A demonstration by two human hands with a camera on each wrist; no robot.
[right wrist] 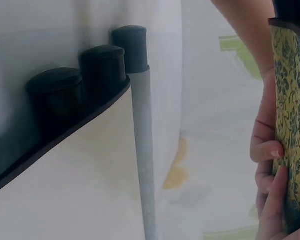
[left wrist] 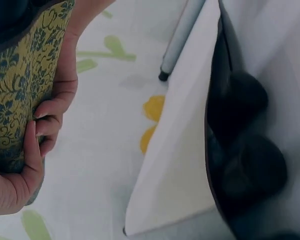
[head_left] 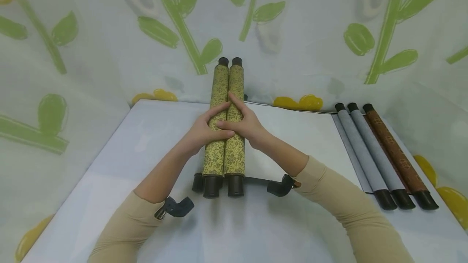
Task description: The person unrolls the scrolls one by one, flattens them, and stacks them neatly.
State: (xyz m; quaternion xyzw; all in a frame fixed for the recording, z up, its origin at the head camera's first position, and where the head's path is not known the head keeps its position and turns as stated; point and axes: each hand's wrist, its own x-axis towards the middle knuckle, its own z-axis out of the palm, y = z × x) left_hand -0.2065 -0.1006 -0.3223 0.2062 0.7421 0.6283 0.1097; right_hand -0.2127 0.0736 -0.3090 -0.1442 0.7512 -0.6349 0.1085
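Observation:
Two yellow scrolls with a dark floral pattern and black end knobs, the left yellow scroll [head_left: 214, 157] and the right yellow scroll [head_left: 235, 157], are held side by side above the table. From the left, my left hand [head_left: 199, 134] grips the pair, its thumb across the front. My right hand [head_left: 250, 127] grips them from the other side, its thumb near the left one's. Both wrist views show fingers curled around the patterned cloth [left wrist: 5, 110], touching each other. Behind the scrolls lies a pale unrolled sheet [head_left: 296, 137], partly hidden by them and my right arm.
At the sheet's right end lie two grey rollers, the left grey roller [head_left: 360, 149] and the right grey roller [head_left: 378, 149]. A brown scroll [head_left: 398, 153] lies beside them near the table's right edge. A floral cloth [head_left: 310, 44] hangs behind the white table [head_left: 146, 133].

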